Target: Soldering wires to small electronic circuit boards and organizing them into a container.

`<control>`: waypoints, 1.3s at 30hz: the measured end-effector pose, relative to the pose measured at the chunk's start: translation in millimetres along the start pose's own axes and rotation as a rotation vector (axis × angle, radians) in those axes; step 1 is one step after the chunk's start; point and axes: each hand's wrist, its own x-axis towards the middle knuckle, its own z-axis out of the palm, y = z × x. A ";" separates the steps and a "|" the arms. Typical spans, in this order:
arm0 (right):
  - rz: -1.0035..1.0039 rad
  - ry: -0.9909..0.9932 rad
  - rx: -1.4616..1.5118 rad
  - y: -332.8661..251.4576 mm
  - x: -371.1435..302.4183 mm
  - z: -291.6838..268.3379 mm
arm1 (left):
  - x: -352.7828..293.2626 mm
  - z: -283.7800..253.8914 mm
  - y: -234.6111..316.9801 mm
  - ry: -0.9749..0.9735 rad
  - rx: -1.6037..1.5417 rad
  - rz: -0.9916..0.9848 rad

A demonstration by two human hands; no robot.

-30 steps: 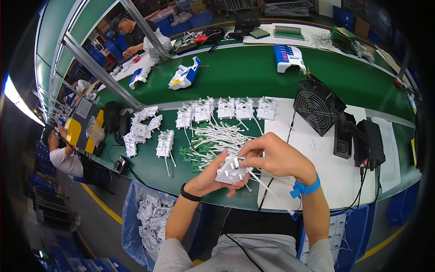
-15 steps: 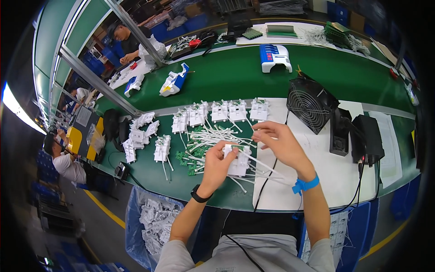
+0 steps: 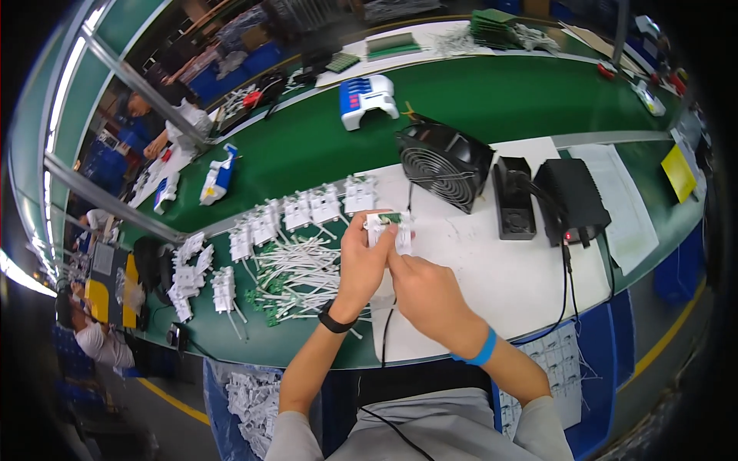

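Observation:
My left hand point(image 3: 360, 265) grips a small white plastic housing point(image 3: 401, 240), its thumb lying across the front. A little green circuit board point(image 3: 390, 218) shows at the housing's upper edge. My right hand point(image 3: 432, 301) is closed against the housing's lower side, close to the left thumb; what its fingertips pinch is hidden. Left of my hands lies a pile of white cables point(image 3: 300, 265) with green boards point(image 3: 265, 306) at their ends. Behind it stands a row of similar white housings point(image 3: 296, 211), some with cables hanging out.
A black fan point(image 3: 442, 165), a black power box point(image 3: 573, 201) and cords stand on the white sheet point(image 3: 477, 288) to the right. Blue-and-white casings point(image 3: 367, 101) sit on the green belt point(image 3: 284, 138). Below the bench is a bag of white parts point(image 3: 254, 407). Co-workers sit at far left.
My view has turned to the right. The housing has moved away from beside the cable pile to over the white sheet's edge. My right hand has closed in on it from apart.

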 end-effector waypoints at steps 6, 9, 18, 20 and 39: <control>0.617 0.054 0.411 75.3 -23.3 -80.4 | 11.8 3.3 -6.5 -0.329 0.201 -0.091; 0.590 0.311 0.047 113.6 -35.0 -91.7 | 13.7 16.2 -7.1 -0.443 0.343 -0.176; 0.448 0.684 0.049 131.5 5.6 -90.8 | 28.6 45.1 -57.6 -0.544 0.426 -0.008; 0.326 0.785 -0.025 139.5 2.9 -86.0 | 31.2 49.0 -55.6 -0.500 0.475 0.142; 0.163 0.793 -0.203 166.9 8.0 -60.1 | 28.1 49.6 -49.4 -0.475 0.866 0.351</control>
